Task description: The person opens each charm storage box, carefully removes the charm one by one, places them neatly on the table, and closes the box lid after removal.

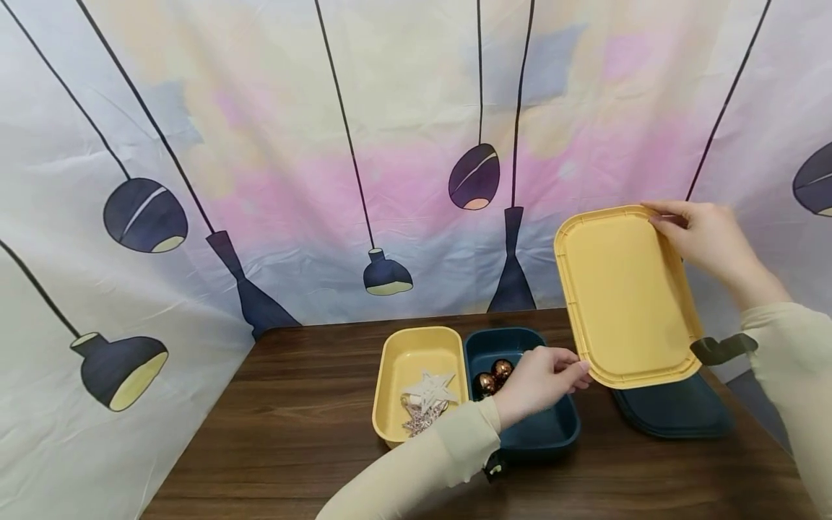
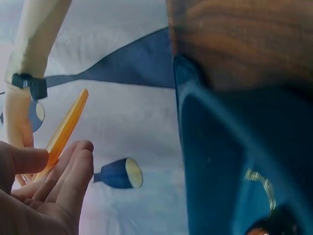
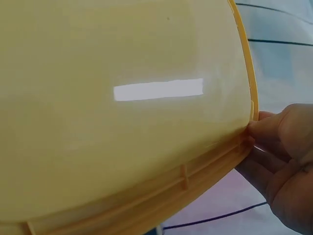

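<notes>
A yellow rectangular lid (image 1: 627,296) is held up above the right part of the table, its ribbed underside facing the head camera. My right hand (image 1: 705,235) pinches its upper right corner; in the right wrist view, thumb and fingers grip the rim of the lid (image 3: 146,137). My left hand (image 1: 539,379) pinches the lower left corner between thumb and fingers, as the left wrist view shows with the lid (image 2: 66,129) edge-on. Below the left hand stands a dark blue box (image 1: 542,433) holding shiny copper baubles (image 1: 503,370). The left forearm partly hides this box.
A yellow box (image 1: 388,404) beside the blue one holds a pale star (image 1: 430,391) and a glittery star ornament (image 1: 422,417). A dark blue lid (image 1: 679,412) lies at the right of the wooden table (image 1: 292,433). A lamp-patterned cloth (image 1: 312,180) hangs behind.
</notes>
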